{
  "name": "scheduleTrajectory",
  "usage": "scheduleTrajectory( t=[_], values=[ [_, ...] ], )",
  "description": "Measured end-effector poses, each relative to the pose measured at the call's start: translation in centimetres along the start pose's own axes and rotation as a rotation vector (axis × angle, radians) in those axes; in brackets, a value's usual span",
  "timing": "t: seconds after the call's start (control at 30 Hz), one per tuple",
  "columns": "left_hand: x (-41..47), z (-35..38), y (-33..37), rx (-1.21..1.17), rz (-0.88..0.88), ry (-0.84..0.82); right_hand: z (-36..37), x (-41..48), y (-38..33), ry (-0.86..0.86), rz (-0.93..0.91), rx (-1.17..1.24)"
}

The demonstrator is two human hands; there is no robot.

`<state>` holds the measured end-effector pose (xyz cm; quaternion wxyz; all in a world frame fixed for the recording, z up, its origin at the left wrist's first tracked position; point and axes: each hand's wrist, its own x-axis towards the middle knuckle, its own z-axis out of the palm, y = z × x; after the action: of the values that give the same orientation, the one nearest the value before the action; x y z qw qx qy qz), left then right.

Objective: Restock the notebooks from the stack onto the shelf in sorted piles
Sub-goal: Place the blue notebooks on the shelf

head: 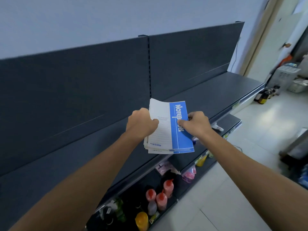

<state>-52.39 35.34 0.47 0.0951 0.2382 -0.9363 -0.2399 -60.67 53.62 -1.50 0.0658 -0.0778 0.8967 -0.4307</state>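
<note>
While the dark metal shelf (pixel 208 95) lies flat and matte, a thin stack of notebooks (pixel 168 130) (blue-and-white paper covers, top corner curling) hovers just above it, the left hand (pixel 141 124) curled gripping its left edge, the right hand (pixel 195 124) pinching its right.

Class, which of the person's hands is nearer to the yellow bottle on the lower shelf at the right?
Right. The right hand holds the notebooks' blue side, above the yellow bottle; the left hand grips their far, white side.
</note>
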Motion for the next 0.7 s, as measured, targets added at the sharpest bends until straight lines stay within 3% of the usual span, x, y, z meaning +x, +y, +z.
scheduleTrajectory(
  t=[0.47, 0.7],
  values=[
    [9.0, 6.5, 8.2, -0.011, 0.096, -0.022, -4.8, 11.0, 5.4, 0.075, 0.055, 0.017],
    [12.3, 10.6, 13.9, -0.039, -0.008, -0.019, -8.7, 18.9, 8.9, -0.019, 0.025, 0.007]
  ],
)
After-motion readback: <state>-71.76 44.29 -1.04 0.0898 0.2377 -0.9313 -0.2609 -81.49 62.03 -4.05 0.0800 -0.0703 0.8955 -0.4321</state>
